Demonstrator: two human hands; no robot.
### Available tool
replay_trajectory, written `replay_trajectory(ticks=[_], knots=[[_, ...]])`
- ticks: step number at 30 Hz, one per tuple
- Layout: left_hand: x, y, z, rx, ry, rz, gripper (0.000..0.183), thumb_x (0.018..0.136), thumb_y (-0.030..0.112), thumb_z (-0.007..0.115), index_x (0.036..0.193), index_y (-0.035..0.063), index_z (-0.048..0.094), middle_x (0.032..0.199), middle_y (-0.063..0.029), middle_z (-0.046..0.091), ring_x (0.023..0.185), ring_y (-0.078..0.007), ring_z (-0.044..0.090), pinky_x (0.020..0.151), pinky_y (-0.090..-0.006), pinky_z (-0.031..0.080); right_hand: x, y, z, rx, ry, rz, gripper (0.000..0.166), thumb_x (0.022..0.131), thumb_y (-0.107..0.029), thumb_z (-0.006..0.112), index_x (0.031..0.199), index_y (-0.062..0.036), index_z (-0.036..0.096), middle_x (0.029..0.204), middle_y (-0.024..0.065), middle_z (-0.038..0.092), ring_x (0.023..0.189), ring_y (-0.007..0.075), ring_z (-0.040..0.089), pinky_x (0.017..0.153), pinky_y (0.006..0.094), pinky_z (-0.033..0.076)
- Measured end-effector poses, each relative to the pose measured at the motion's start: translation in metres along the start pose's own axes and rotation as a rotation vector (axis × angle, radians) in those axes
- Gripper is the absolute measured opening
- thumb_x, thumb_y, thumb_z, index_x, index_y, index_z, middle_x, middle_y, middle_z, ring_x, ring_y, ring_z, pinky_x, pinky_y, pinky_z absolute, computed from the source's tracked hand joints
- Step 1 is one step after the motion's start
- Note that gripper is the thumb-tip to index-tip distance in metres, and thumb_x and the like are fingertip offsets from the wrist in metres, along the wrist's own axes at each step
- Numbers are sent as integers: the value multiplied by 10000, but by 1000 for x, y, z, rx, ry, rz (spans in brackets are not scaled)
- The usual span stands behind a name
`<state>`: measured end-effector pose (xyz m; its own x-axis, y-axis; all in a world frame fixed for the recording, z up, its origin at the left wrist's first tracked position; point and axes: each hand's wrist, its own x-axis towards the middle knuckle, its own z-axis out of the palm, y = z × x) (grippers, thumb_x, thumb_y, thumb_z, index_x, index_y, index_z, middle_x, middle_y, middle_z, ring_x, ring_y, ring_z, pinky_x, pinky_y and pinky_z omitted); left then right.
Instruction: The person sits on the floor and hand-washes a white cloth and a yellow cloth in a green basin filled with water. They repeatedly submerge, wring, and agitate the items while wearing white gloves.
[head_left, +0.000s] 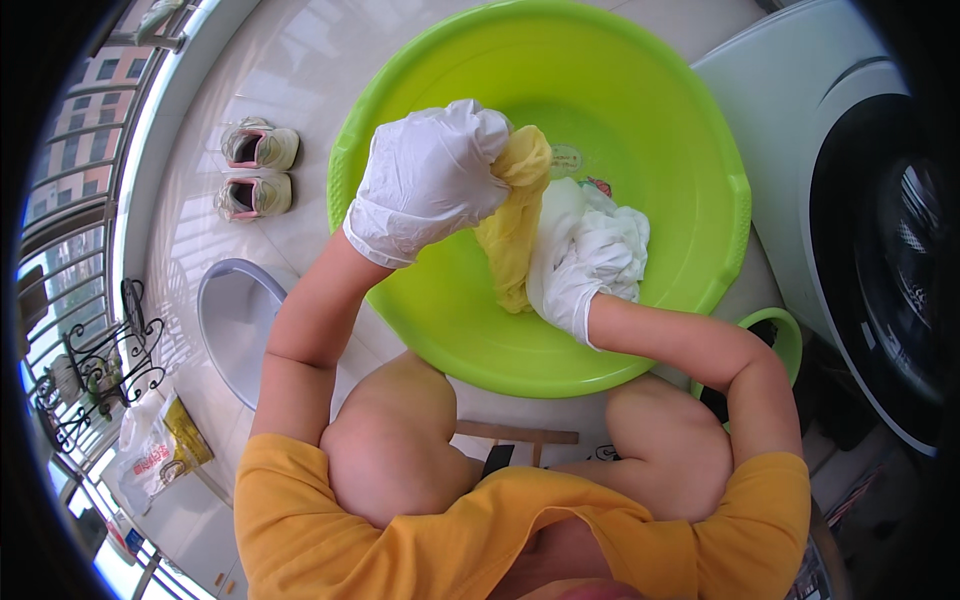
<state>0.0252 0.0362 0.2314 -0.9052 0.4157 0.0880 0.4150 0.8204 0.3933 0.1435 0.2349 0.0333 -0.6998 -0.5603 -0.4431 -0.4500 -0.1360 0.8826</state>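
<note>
Inside the large lime-green plastic basin (465, 300), my left hand (435, 180), in a thin white glove, is closed in a fist on the upper end of a bunched yellow cloth (514, 244). From this fist the cloth hangs down in a twisted strand. My right hand (553, 259), gloved the same way, is lower down against the yellow cloth's right side. A crumpled white cloth (611, 244) lies in the basin just right of this hand. The right fingers are hidden, so their grip does not show. Partly covered printed stickers mark the basin's bottom.
A front-loading washing machine (795, 150) stands close at the right, beside a small green bucket (787, 341). Left of the basin are a grey-white tub (236, 322) and a pair of sneakers (259, 169) on the tiled floor. A plastic bag (154, 446) lies near the window railing.
</note>
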Motion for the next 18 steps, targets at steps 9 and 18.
replay_trajectory(ticks=[9, 18], knots=[[-6, 23, -59, -214, 323, 129, 428, 578, -28, 724, 997, 30, 658, 992, -95, 686, 841, -221, 632, 770, -294, 502, -14, 135, 47, -3149, -105, -152, 356, 902, -247, 578, 1207, -65, 544, 1084, 109, 602, 1062, 241, 549, 878, 366, 452], [18, 34, -68, -316, 755, 228, 474, 680, 144, 853, 1081, 11, 638, 1075, -136, 680, 988, -176, 656, 877, -292, 507, 40, 146, 60, -3029, -674, -608, 451, 866, -128, 655, 1260, -17, 467, 1173, 78, 591, 1073, 165, 561, 954, 298, 451]])
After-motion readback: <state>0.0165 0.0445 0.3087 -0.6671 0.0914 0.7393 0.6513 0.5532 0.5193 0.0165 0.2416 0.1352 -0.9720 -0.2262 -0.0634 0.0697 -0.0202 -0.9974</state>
